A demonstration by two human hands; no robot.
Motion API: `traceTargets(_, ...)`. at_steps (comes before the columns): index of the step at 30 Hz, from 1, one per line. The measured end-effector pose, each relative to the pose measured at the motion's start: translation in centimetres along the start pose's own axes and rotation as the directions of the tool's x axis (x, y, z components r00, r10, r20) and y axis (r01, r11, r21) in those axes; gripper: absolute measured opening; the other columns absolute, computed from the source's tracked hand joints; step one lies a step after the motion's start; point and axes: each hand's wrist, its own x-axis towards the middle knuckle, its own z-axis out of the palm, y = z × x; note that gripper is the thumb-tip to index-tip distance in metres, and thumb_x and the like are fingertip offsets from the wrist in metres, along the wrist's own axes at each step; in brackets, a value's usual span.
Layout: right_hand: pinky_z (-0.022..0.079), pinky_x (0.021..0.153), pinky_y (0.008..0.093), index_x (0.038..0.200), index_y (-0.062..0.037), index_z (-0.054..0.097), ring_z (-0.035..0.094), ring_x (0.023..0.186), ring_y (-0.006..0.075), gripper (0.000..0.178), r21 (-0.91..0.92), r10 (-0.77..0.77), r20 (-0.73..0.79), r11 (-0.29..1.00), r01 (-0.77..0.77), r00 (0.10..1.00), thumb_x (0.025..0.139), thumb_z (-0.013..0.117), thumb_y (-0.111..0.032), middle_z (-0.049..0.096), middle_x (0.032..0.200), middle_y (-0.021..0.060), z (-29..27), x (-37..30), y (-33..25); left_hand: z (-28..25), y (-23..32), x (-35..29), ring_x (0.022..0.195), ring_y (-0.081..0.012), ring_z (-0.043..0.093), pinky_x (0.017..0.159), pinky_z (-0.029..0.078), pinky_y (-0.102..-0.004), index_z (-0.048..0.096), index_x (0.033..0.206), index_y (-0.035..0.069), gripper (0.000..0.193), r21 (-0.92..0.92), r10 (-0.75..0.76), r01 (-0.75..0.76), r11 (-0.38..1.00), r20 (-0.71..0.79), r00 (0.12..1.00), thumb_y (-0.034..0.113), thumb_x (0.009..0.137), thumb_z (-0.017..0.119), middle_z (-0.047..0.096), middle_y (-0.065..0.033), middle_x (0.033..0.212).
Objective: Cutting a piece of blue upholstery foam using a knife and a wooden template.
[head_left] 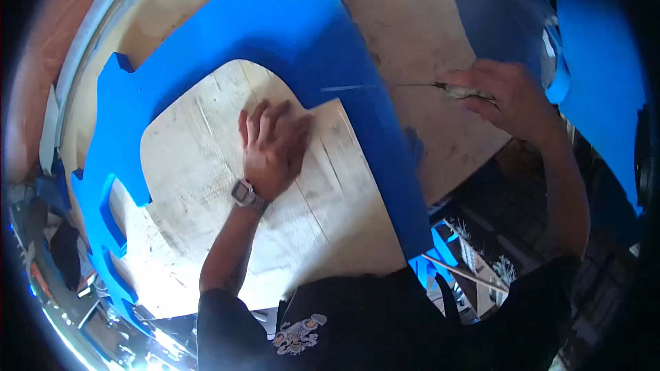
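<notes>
Head view: left hand [270, 158] empty, fingers loosely spread, over a pale wooden panel [199, 172]; contact cannot be told. Blue sheet [289, 10] borders the panel's upper and right edges, and lies on the wooden desk [399, 14]. Right hand [512, 96] grips a thin-shafted tool [469, 92], shaft pointing left toward the blue sheet.

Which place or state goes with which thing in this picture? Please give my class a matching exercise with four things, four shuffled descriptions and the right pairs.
Things:
1. left hand
2. right hand
3. wristwatch
4. shirt

Descriptions:
A. dark, with a printed motif
B. holding a thin-shafted tool
C. over a pale surface
D. strapped round the left wrist

Pairs: 1-C, 2-B, 3-D, 4-A
</notes>
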Motion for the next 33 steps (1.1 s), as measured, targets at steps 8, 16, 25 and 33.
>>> traceTargets(8,0.048,0.052,0.027,0.107,-0.016,0.062,0.06,0.06,0.0149,0.035,-0.027,-0.269,0.249,0.958,0.284,0.931,0.073,0.069,-0.016,0.061,0.075,0.0057,5.4,16.8,4.8,5.1,-10.4,3.6,0.121,-0.0302,0.043,0.106,0.02,-0.0554,0.07,0.09,0.016,0.025,-0.16,-0.125,0.12,0.98,-0.019,0.992,0.011,0.066,0.068,0.057,-0.0056,0.116)
traceTargets(16,0.038,0.047,0.0302,0.105,-0.0135,0.061,0.051,0.053,0.0159,0.04,-0.096,-0.211,0.482,0.952,0.29,0.85,0.067,0.071,-0.015,0.052,0.063,0.006,7.5,21.8,5.2,7.8,-14.0,4.5,0.119,-0.032,0.044,0.105,0.018,-0.0562,0.07,0.091,0.018,0.027,-0.202,-0.166,0.178,0.963,0.075,0.983,0.012,0.065,0.069,0.058,-0.006,0.115)
traceTargets(25,0.037,0.056,0.0335,0.108,-0.0089,0.057,0.048,0.063,0.0185,0.039,-0.31,-0.043,0.486,0.926,0.217,0.873,0.071,0.068,-0.012,0.051,0.073,0.0069,4.1,19.5,3.9,8.3,-14.2,3.7,0.123,-0.0311,0.041,0.106,0.016,-0.0561,0.07,0.093,0.019,0.028,-0.168,-0.187,0.201,0.965,0.093,0.978,0.013,0.066,0.068,0.056,-0.0051,0.119)
traceTargets(33,0.04,0.07,0.0324,0.114,-0.0042,0.055,0.052,0.082,0.0211,0.039,-0.371,0.26,0.295,0.918,-0.141,0.919,0.077,0.065,-0.012,0.056,0.092,0.0093,3.1,17.0,3.4,7.5,-15.2,2.9,0.124,-0.0305,0.04,0.107,0.013,-0.0572,0.07,0.094,0.019,0.028,-0.211,-0.18,0.2,0.957,0.11,0.977,0.014,0.067,0.068,0.055,-0.0051,0.12)
